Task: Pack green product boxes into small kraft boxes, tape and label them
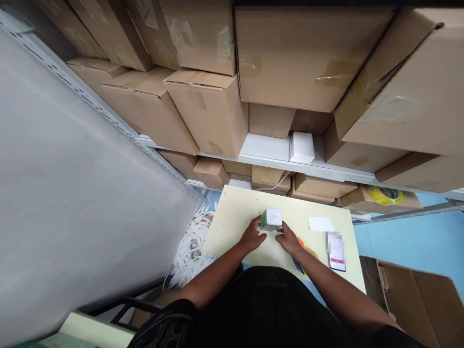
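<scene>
A small box (pixel 273 217) with a white top and a green side stands on the pale yellow table (pixel 232 217). My left hand (pixel 253 236) has its curved fingers against the box's left side, with the thumb held apart in front. At the right side, the fingers of my right hand (pixel 289 239) meet the box's edge, and that thumb also points inward. The box sits between both hands. Partly hidden under my right forearm is a tape roll (pixel 312 252) with something orange and blue beside it.
A phone (pixel 337 258) and a white card (pixel 320 224) lie on the table's right. Shelves of cardboard boxes (pixel 206 111) rise behind, with a white box (pixel 302 147) and a yellow tape roll (pixel 384 194). White paper strips (pixel 195 241) cover the floor at left.
</scene>
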The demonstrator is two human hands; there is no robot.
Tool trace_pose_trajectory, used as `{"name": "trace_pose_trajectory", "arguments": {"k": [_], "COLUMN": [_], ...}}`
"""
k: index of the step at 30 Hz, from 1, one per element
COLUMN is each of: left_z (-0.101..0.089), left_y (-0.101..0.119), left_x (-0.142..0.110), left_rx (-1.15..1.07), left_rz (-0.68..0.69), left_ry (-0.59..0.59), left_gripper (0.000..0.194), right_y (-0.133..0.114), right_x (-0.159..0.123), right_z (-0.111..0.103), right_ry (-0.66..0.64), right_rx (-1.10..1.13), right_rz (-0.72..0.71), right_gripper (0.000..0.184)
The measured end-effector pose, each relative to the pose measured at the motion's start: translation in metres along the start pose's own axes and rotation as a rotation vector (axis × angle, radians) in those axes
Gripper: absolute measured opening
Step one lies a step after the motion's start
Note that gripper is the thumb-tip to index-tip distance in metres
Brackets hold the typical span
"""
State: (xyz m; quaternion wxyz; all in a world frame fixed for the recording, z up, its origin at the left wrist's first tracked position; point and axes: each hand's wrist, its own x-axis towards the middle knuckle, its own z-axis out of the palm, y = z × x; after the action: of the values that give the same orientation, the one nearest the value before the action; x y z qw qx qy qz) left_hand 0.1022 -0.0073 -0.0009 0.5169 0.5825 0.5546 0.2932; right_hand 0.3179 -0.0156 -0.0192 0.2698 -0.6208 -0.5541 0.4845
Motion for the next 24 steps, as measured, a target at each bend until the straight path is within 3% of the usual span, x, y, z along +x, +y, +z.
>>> {"name": "trace_pose_trajectory", "arguments": {"k": [5,9,12,19,24], "left_z": [0.01,-0.005,-0.034,-0.125,-0.162], "left_y": [-0.023,-0.035,-0.039,-0.049,-0.06], "left_x": [0.011,0.021,0.032,0.072,0.091], "left_rx": [-0.052,-0.079,-0.071,-0.044,0.009], "left_rz": [-0.086,-0.066,-0.067,-0.072,-0.045], "left_ry": [-0.044,-0.005,0.058,0.146,0.182], "left_gripper": [0.084,0.081,0.078,0.064,0.06], "right_y": [0.014,0.005,-0.012,-0.058,-0.079], "right_x": [0.012,0.03,0.055,0.126,0.154], "right_z": [0.011,0.028,0.052,0.127,0.158], "right_ry": [-0.022,-0.041,-0.063,-0.038,-0.008], "right_rx": [0.023,0.02,0.045,0.065,0.098], "right_rz": [-0.003,0.0,-0.014,-0.052,-0.064], "right_gripper": [0.065,0.067,0.067,0.069,0.069]}}
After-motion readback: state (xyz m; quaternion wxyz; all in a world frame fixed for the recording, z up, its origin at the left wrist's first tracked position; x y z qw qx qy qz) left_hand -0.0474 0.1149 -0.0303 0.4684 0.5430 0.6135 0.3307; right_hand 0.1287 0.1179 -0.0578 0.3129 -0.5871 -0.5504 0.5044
